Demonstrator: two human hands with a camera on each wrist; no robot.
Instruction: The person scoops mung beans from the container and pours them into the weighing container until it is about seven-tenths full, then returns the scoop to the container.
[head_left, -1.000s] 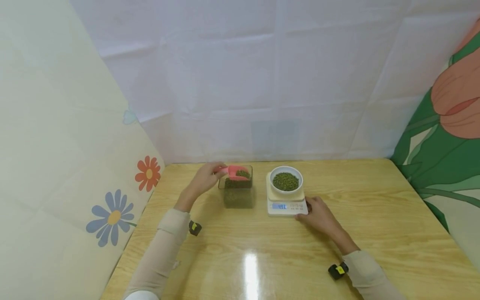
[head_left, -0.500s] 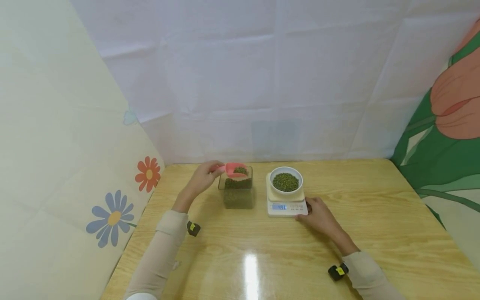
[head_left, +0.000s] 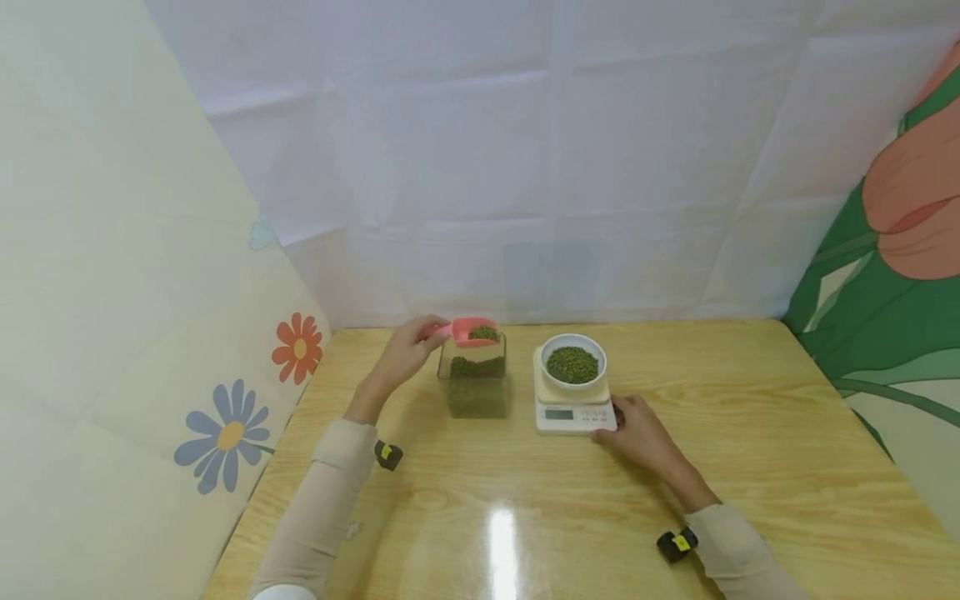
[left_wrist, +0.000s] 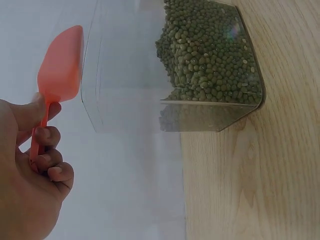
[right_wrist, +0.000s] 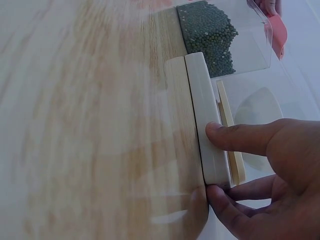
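Observation:
My left hand [head_left: 403,354] grips the handle of a pink scoop [head_left: 463,332] holding some green mung beans. The scoop is above a clear plastic container [head_left: 477,402]. In the left wrist view, mung beans [left_wrist: 205,55] partly fill that container, and the scoop [left_wrist: 62,70] shows its underside, level with the rim. To the right, a white bowl [head_left: 573,386] of mung beans sits on a kitchen scale [head_left: 592,414], whose display looks unlit. My right hand [head_left: 641,433] holds the scale's front right corner, thumb on the front edge and fingers at the side [right_wrist: 205,100].
Everything stands on a wood-grain table [head_left: 480,475] near its back edge. A white cloth [head_left: 450,167] hangs behind it. Flower-patterned sheets flank both sides. A small black device [head_left: 387,455] sits at the left wrist, another [head_left: 677,544] at the right.
My left hand has raised the scoop of beans slightly, from within the container's top to above its rim. The scale's lit display has gone dark. The right hand stays in place.

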